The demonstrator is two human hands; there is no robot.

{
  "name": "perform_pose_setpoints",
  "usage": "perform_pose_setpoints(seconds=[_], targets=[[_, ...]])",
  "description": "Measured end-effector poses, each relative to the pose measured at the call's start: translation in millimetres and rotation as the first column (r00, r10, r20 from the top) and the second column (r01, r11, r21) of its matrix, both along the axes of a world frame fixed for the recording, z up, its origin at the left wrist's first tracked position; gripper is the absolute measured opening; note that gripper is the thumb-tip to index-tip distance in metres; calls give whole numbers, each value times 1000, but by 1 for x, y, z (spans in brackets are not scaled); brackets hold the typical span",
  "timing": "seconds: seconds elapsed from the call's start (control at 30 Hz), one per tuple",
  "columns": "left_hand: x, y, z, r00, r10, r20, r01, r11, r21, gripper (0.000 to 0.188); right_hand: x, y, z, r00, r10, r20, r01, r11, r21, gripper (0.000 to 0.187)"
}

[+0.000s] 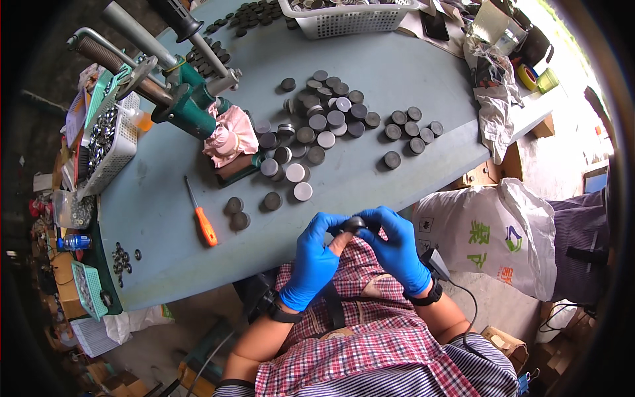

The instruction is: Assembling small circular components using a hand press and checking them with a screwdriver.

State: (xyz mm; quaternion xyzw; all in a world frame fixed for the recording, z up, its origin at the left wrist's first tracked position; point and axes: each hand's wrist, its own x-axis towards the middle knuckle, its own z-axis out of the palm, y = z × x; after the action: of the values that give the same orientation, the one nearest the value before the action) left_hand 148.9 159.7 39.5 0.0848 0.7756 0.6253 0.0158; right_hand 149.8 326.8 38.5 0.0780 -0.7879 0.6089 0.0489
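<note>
Just past the table's near edge, both my gloved hands hold one small black round cap (354, 224). My left hand (314, 258), in a blue glove with the thumb bare, pinches it from the left. My right hand (395, 248), also blue-gloved, closes on it from the right. The fingers cover part of the cap. On the table ahead lie many similar round pieces (317, 123), black, grey and whitish, some stacked. Nearest my left hand are three dark pieces (272, 201). A screwdriver with an orange handle (206, 226) lies farther left.
A green hand press (187, 112) with long levers stands at the left, pink cloth (231, 137) at its base. White baskets of metal parts stand left (116, 159) and at the back (344, 23). Small dark rings (121, 259) lie front left. A white sack (486, 231) stands right.
</note>
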Motion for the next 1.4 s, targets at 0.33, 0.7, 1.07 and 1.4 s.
perform_pose_setpoints(seconds=[0.33,0.7,1.07,1.4], targets=[[-72,-32,-8,897,169,-409,-428,560,-709,51,-55,32,-29,947,-230,-226,319,776,544,21],[-69,-51,-6,986,108,-128,-141,948,-286,40,-42,37,-8,894,-342,-290,428,843,327,30],[-30,-29,35,944,-54,-326,-91,907,-412,50,-38,-15,27,997,-60,-53,56,996,-72,34],[-28,-31,35,898,-87,-432,-176,828,-532,51,-10,-11,-1,863,320,391,-153,902,-403,22]])
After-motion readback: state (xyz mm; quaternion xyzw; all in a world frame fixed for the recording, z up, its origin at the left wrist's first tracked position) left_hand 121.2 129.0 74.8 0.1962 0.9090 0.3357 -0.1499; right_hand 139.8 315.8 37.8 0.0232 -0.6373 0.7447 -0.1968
